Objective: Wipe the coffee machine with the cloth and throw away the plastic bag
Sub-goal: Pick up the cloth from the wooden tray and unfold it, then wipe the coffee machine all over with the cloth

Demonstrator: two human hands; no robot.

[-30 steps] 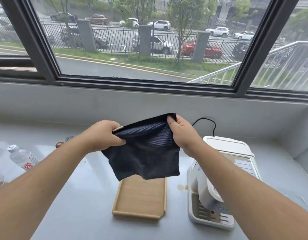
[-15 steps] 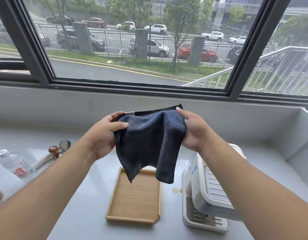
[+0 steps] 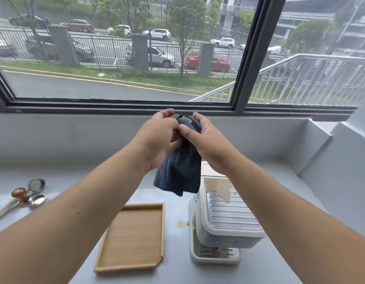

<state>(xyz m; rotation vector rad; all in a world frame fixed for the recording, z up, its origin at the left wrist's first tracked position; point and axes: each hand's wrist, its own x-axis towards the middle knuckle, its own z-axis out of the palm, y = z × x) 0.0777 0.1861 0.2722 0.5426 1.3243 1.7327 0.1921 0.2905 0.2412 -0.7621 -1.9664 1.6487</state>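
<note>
Held up above the desk (image 3: 44, 226), over the gap between wooden tray (image 3: 134, 238) and coffee machine (image 3: 224, 220): dark cloth (image 3: 180, 171), bunched, long axis vertical, loose end pointing down. Left hand (image 3: 159, 140) and right hand (image 3: 206, 144) both in a closed grip on its top.

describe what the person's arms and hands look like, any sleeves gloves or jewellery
Both arms are bare from the bottom of the view to the hands; no sleeve shows. The left hand and the right hand wear no gloves, and no rings, watch or wristband can be seen. A small dark mark sits on the left forearm.
</note>
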